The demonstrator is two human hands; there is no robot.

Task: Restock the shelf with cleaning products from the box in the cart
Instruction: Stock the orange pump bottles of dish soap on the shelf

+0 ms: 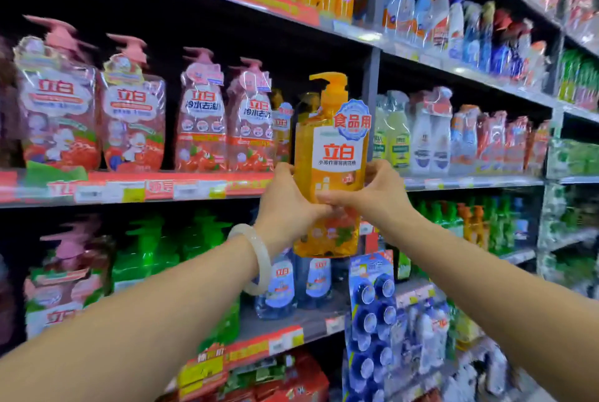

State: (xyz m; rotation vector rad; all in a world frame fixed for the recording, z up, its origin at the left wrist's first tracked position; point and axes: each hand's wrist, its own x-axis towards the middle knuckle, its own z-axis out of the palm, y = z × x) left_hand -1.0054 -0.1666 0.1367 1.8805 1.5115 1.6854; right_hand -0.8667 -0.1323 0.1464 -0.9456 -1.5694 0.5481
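Both hands are gripping one orange pump bottle (330, 155) of dish liquid and holding it upright in the air in front of the middle shelf (136, 189), near that shelf's right end where a grey upright post (372, 77) divides the bays. The left hand (288, 207) is wrapping around the bottle's left side at its lower half, thumb lying along the left edge and fingers curling behind; a pale bangle (259, 259) is sitting on that wrist. The right hand (372, 194) is clasping the right side, its fingers reaching across the front of the label and its thumb pressing the right edge. The bottle's base is hanging below the shelf's front edge, covering part of the blue-labelled bottles (291, 278) on the shelf beneath, while its pump head is rising in front of the dark gap at the right end of the middle shelf. To the left along the same shelf, pink strawberry-print pump bottles (133, 116) are standing in a row, and a smaller orange bottle (281, 132) is standing just behind the held one. Past the post, spray bottles (431, 139) are lining the neighbouring bay. Blue hanging blister packs (372, 320) are dangling on a strip below the right forearm. Neither box nor cart is appearing in view.
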